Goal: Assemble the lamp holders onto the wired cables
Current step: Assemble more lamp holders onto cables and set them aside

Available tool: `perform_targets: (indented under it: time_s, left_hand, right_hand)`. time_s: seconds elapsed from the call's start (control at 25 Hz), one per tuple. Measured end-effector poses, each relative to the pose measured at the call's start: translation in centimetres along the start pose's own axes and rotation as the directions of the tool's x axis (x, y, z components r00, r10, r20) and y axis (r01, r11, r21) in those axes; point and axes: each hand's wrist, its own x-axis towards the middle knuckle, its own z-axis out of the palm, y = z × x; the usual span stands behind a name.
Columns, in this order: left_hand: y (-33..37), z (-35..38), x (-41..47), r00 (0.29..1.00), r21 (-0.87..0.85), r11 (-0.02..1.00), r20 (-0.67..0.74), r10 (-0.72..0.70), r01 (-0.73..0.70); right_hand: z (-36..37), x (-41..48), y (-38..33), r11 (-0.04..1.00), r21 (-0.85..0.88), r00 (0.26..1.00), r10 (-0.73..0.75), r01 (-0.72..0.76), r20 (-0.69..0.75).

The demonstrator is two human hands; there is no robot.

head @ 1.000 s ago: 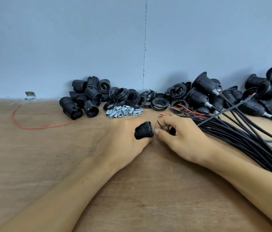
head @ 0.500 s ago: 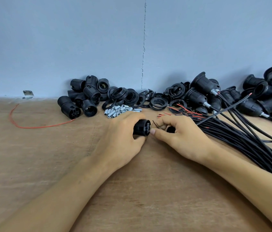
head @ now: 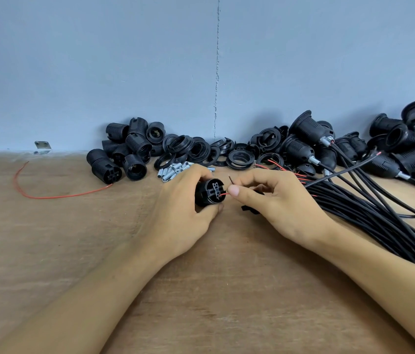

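My left hand (head: 183, 213) grips a black lamp holder body (head: 210, 192) a little above the table, its terminal end turned toward the right. My right hand (head: 275, 200) pinches a thin red wire (head: 224, 194) whose tip touches the holder's terminal face. A thin black wire end (head: 230, 179) sticks up beside my thumb. A small black part (head: 248, 209) lies under my right palm, mostly hidden. A bundle of black cables (head: 369, 213) runs from my right hand toward the right.
Along the wall lie loose holder bodies (head: 127, 152), threaded rings (head: 193, 149), small metal tubes (head: 173, 171) and assembled holders on cables (head: 311, 139). A loose red wire (head: 48, 195) curls on the wooden table (head: 73, 251) at left. A metal bracket (head: 42, 146) sits by the wall.
My left hand has turned the lamp holder so its terminal face shows. My right hand has brought the red wire tip up to that face.
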Motion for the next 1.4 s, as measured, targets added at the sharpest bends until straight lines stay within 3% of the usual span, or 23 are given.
perform_targets:
  time_s: [0.28, 0.56, 0.76, 1.4]
  left_hand:
    - [0.19, 0.01, -0.22, 0.989, 0.072, 0.986, -0.006, 0.151, -0.15]
    - [-0.16, -0.03, -0.06, 0.991, 0.054, 0.99, -0.027, 0.133, -0.131]
    - [-0.3, 0.01, 0.06, 0.983, 0.092, 0.979, -0.018, 0.184, -0.182]
    - [0.15, -0.45, 0.1, 0.965, 0.096, 0.96, 0.061, 0.257, -0.262]
  right_hand:
    - [0.18, 0.1, -0.02, 0.997, -0.03, 0.995, 0.076, -0.078, -0.058]
    - [0.31, 0.08, 0.44, 0.996, -0.053, 0.99, 0.071, -0.078, -0.12]
    - [0.42, 0.19, 0.39, 0.966, -0.259, 0.997, -0.016, -0.004, -0.074]
    - [0.07, 0.21, 0.18, 0.972, -0.216, 0.996, 0.09, -0.089, -0.002]
